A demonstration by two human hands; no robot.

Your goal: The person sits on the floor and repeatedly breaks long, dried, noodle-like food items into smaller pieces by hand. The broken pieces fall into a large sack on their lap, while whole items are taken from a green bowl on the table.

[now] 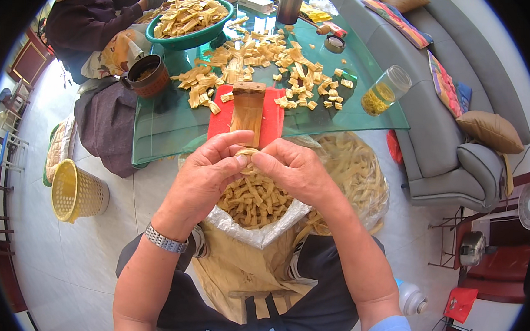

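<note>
Between their thumbs and fingers, my left hand (220, 160) and my right hand (287, 167) pinch one curled pale-yellow strip (247, 151), perhaps dried plant material. Part of it is covered by the fingers. Directly beneath is an open sack (260, 238) with a white lining, filled with short folded strips (253, 201). Beyond my fingertips a wooden block (247, 112) with a darker raised end lies on a red mat (220, 117) at the table's near edge. Loose flat strips (239, 64) and small folded pieces (304, 88) are scattered behind it.
A green basin (190, 42) heaped with strips stands on the glass table (171, 132), near a brown mug (147, 76) and a tilted-looking jar (385, 91). Another person (91, 23) sits at the left. A clear bag of long strips (355, 175), yellow basket (79, 193) and grey sofa (413, 129) flank me.
</note>
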